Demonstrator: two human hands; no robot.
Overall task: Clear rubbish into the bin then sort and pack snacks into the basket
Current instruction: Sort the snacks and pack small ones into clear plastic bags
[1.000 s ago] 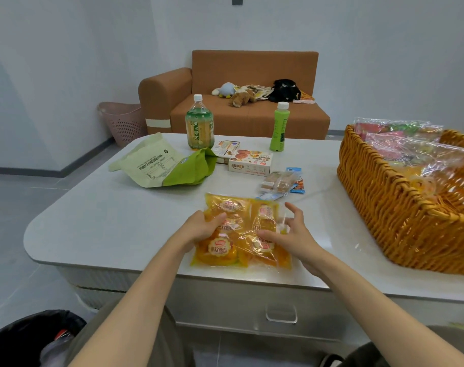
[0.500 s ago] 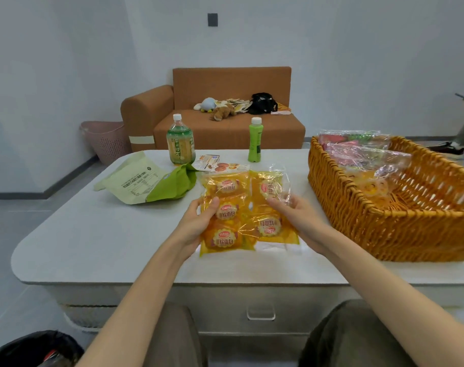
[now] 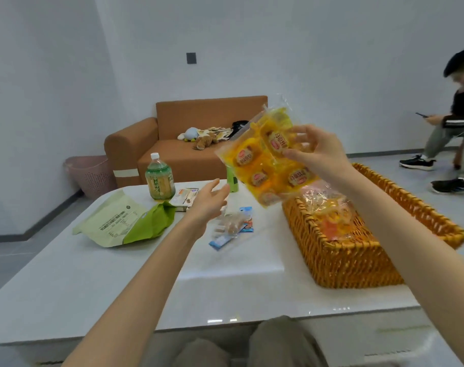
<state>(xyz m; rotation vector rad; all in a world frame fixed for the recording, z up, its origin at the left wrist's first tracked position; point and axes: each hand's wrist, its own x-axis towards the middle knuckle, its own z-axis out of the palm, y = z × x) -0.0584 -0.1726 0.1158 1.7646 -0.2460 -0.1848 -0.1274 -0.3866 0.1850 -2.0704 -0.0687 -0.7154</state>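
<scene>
The right hand [image 3: 321, 152] pinches the yellow multipack of small cakes [image 3: 261, 165] near its upper edge, the pack tilted in the air, the wicker basket [image 3: 358, 260] below that grip, while the left hand [image 3: 207, 203], lower left of the pack, holds nothing, fingers loosely spread.

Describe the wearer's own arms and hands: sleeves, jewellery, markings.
Both arms are bare as far up as the frame shows: no sleeve on the left forearm or the right forearm. The left hand and right hand wear no gloves, and no watch, ring, bracelet or marking shows.
</scene>
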